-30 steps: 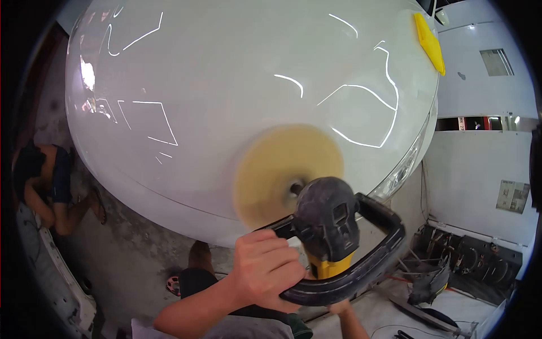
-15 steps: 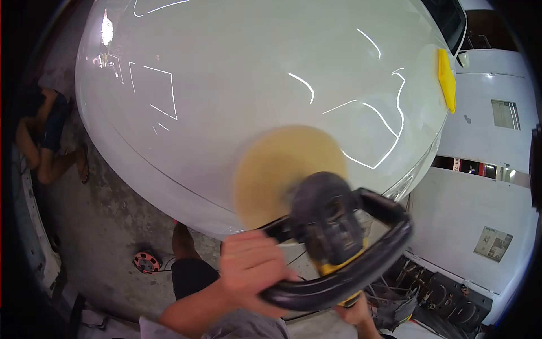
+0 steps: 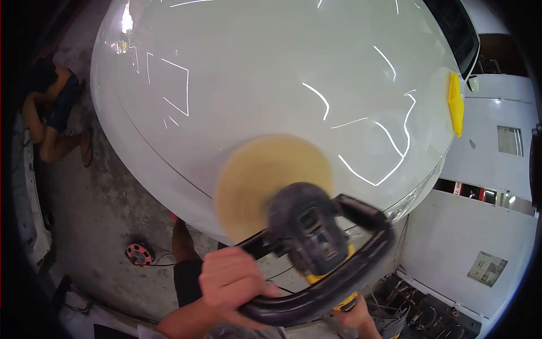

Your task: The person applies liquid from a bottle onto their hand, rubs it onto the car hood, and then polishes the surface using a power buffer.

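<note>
A yellow and black car polisher (image 3: 307,229) is held over the front of a glossy white car hood (image 3: 254,73). Its round yellow pad (image 3: 254,175) is smeared by motion and lies against the hood near the front edge. My left hand (image 3: 234,282) is closed around the left side of the polisher's black loop handle (image 3: 327,296). Lower right, my right hand (image 3: 355,313) grips the polisher's yellow and black rear body; the handle partly hides its fingers.
A yellow cloth (image 3: 455,104) rests by the car's far right edge. A red and black cable reel (image 3: 139,254) sits on the concrete floor (image 3: 107,209). Another person (image 3: 59,113) crouches at the left. White panels (image 3: 463,243) and dark car parts (image 3: 435,316) stand right.
The polisher has slid left across the hood, both my hands moving with it. The view has shifted a little, so the car appears lower and farther right.
</note>
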### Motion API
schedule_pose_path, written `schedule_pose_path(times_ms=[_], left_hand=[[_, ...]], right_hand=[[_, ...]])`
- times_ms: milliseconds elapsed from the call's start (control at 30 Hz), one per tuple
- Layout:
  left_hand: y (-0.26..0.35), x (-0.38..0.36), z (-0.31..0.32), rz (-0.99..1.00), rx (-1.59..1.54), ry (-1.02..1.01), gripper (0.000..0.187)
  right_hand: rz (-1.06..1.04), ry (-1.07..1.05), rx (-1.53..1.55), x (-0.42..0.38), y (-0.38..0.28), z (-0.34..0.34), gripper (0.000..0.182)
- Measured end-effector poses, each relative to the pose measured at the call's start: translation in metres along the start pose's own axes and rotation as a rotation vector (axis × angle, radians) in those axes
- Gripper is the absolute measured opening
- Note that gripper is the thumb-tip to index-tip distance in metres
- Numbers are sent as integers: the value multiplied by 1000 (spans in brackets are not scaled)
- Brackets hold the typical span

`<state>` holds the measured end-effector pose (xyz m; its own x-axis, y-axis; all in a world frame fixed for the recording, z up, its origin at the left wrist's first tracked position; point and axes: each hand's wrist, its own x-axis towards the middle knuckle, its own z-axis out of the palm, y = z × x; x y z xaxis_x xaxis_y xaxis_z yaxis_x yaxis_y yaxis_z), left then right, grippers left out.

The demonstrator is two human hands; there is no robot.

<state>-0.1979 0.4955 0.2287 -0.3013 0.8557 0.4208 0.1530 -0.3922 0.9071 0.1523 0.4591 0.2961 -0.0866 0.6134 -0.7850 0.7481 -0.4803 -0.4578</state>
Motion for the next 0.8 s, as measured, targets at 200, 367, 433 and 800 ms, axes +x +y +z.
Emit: schedule_pose_path(times_ms=[200,367,433,800], left_hand=[[-10,53,75,42,-96,63,29],[-7,69,105,11,-123,85,26],[-2,68,101,3,-117,74,25],[41,53,17,-95,91,-98,27]], right_hand=[[80,113,-10,-9,1,-73,54],[174,104,90,-15,9,-99,62],[3,86,12,-12,18,-96,60],[91,-307,90,23,29,-17,67]])
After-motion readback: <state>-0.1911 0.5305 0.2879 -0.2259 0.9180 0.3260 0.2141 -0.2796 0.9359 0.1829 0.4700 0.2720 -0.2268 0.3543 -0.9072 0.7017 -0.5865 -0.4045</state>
